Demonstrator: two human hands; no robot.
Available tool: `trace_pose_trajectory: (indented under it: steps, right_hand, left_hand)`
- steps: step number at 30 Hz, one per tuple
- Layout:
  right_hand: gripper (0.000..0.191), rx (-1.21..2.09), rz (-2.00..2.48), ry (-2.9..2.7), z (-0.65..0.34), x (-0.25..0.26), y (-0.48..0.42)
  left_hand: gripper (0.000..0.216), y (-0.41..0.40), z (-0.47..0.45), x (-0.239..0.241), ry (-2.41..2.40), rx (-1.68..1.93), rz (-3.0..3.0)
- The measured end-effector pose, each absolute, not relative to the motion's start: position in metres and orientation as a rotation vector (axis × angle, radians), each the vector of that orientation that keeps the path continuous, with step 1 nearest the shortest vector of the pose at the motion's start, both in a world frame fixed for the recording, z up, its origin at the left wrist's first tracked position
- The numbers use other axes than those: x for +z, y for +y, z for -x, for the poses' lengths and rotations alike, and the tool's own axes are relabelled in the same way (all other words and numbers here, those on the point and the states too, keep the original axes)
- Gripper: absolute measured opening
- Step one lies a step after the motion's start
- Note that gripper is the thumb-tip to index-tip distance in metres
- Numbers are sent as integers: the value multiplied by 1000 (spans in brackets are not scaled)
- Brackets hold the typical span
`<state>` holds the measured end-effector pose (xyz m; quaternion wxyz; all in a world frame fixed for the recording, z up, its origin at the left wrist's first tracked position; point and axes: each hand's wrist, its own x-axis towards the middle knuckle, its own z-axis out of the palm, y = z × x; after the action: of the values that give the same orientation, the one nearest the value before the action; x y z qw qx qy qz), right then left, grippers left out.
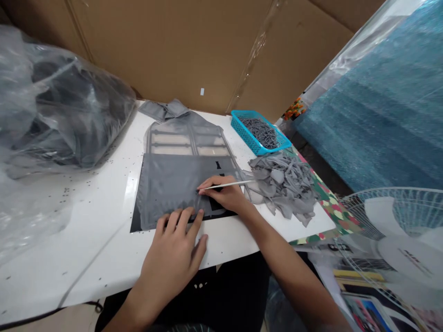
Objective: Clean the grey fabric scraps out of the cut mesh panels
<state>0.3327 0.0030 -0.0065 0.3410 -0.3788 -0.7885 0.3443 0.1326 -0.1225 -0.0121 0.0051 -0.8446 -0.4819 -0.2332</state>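
Observation:
On the white table lies a grey translucent sheet (173,175) with strips and openings cut in it, partly over a black sheet (136,221). My right hand (226,193) is closed in a pinch around a slim white pointed tool (230,184), whose exact kind I cannot make out. Its tip touches or hovers just over the grey sheet. My left hand (176,244) rests flat with its fingers spread, fingertips on the sheet's near edge. Right of the sheet sits a heap of grey scraps (284,182).
A blue plastic basket (247,133) holds thin grey strips at the back right. A clear plastic bag (76,106) with dark contents stands at the left. Cardboard (166,50) walls the far side. A white fan (401,230) stands at the right, beside the table (93,221).

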Motion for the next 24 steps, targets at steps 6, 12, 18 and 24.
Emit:
trace_pose_trajectory:
  steps: [6, 12, 18, 24]
  right_hand:
    - [19, 586, 869, -2385, -331, -9, 3]
    - [19, 328, 1061, -2367, -315, -8, 22]
    - [12, 805, 1007, -2151, -282, 17, 23]
    - [6, 1143, 842, -2166, -240, 13, 15]
  left_hand:
    - [42, -121, -134, -18, -1527, -818, 2612]
    - [41, -120, -134, -21, -1534, -867, 2613]
    - [44, -129, -138, -20, -1569, -881, 2602]
    - [48, -142, -145, -22, -1616, -867, 2568]
